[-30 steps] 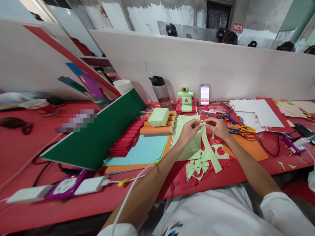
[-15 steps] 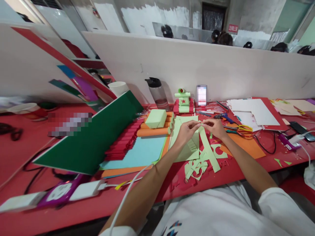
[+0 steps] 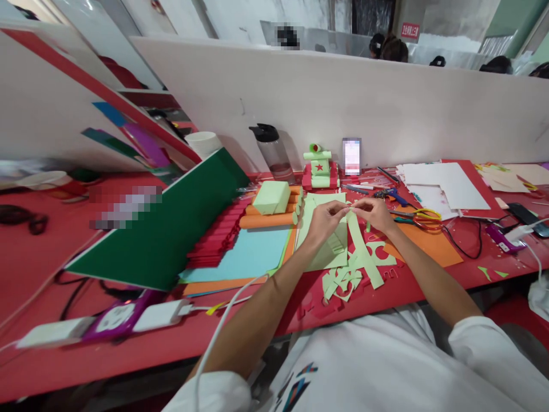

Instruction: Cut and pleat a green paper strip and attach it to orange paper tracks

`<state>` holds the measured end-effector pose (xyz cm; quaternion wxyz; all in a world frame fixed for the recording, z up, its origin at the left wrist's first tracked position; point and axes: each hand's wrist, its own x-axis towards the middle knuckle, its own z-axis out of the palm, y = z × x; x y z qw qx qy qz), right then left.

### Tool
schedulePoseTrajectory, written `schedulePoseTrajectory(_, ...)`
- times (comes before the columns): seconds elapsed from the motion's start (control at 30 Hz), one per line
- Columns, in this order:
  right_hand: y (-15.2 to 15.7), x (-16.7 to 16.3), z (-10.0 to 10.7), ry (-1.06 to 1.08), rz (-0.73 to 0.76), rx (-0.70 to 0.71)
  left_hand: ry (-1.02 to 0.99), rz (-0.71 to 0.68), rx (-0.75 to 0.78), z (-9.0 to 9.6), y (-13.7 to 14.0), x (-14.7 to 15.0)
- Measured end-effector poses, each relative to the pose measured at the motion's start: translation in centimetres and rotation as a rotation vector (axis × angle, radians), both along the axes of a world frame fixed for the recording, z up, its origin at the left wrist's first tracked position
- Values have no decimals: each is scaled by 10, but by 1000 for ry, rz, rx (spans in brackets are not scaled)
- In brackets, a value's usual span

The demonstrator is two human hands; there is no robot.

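Observation:
My left hand [image 3: 325, 220] and my right hand [image 3: 375, 213] meet fingertip to fingertip, both pinching the upper end of a light green paper strip [image 3: 364, 253]. The strip slants down toward me, its lower end lying over the paper scraps [image 3: 343, 281]. My fingers hide the pinched end. Under my left wrist is a light green sheet [image 3: 315, 207] with small folded pieces on it. Behind my hands stands a green and red paper model [image 3: 319, 166] with a red star.
To the left are orange paper rolls [image 3: 268, 221] under a green paper block [image 3: 271, 197], red folded strips [image 3: 214, 246] and a leaning green board [image 3: 141, 246]. Scissors [image 3: 422, 217] lie right, on orange paper [image 3: 433, 245]. A bottle [image 3: 274, 154] and a phone [image 3: 352, 155] stand behind.
The whole view has shifted slightly as my head tilted down. Both hands keep their pinch on the paper strip, with hardly any visible movement.

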<state>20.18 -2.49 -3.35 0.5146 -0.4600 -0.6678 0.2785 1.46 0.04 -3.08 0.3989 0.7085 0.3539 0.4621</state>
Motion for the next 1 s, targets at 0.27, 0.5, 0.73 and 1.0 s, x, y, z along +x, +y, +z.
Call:
schedulePoseTrajectory(0.27,-1,0,1,0,14,-27,82,-3,58,-5,3,5)
schedulePoseTrajectory(0.5,-2,-5,2,-75,-77,36,206,2,157,1,9,12)
schedulePoseTrajectory(0.73,2,-2,-1,-34,-105,60,144,25,205,3,2,18)
schedulePoseTrajectory(1.0,1,2,1,-48,22,24,101,6,242,-8,4,11)
